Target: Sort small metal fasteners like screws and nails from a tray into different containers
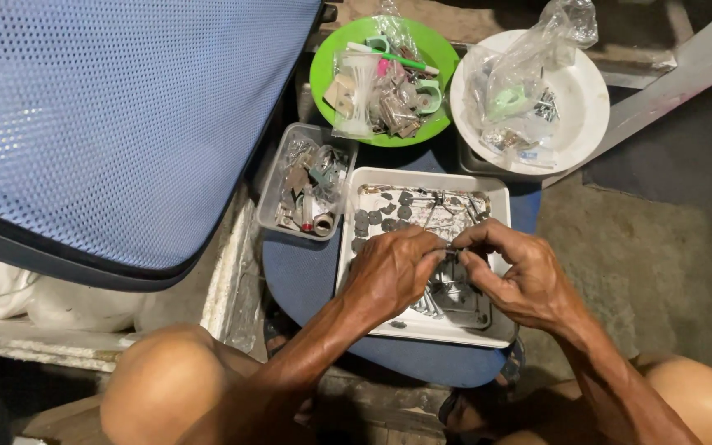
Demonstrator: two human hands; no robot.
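Head camera view: left hand (pixel 391 274) and right hand (pixel 519 276) meet above a white rectangular plastic tray (pixel 356 214) of dark metal discs. Fingers of both hands pinch shut on a small metal part (pixel 452 251) held between them. Beyond the tray sit a clear plastic tub (pixel 272 198), a round green plate (pixel 323 62) and a white plate (pixel 591 91).

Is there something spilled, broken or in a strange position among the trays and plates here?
Nothing looks spilled or broken. The small metal parts stay inside the white tray, the clear tub, the green plate and the white plate. Both hands, left and right, pinch a small metal piece above the tray.
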